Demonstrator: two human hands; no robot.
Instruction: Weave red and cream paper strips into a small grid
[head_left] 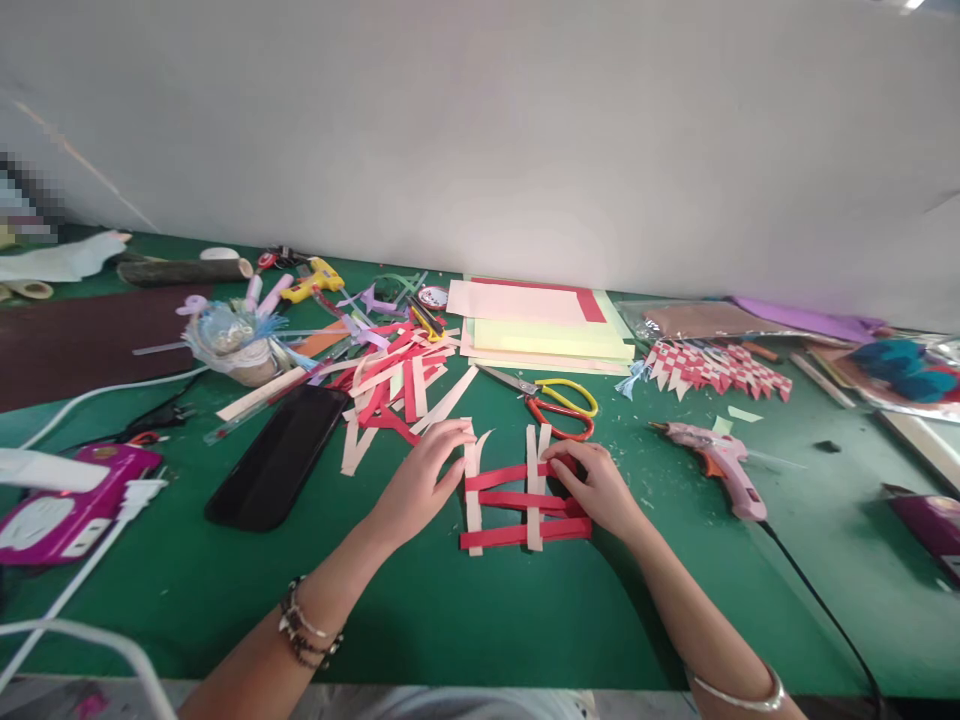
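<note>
Pale pink upright strips point(534, 515) and red crosswise strips point(495, 535) lie interlaced in a loose grid on the green table. My left hand point(427, 475) rests at the grid's upper left, its fingertips on the top of the left pale strip. At the upper right, my right hand point(596, 485) has its fingers pressed together near the tops of the right pale strips and the end of a red strip. Just above the grid are scissors point(559, 397) with yellow and orange handles. A heap of red and pink strips point(397, 385) lies to the upper left.
A black phone point(277, 460) and a magenta power strip point(97, 490) with white cables are left. Paper sheets point(555, 330) lie at the back. A pink glue gun point(724, 465) and woven red-white piece point(712, 370) are right.
</note>
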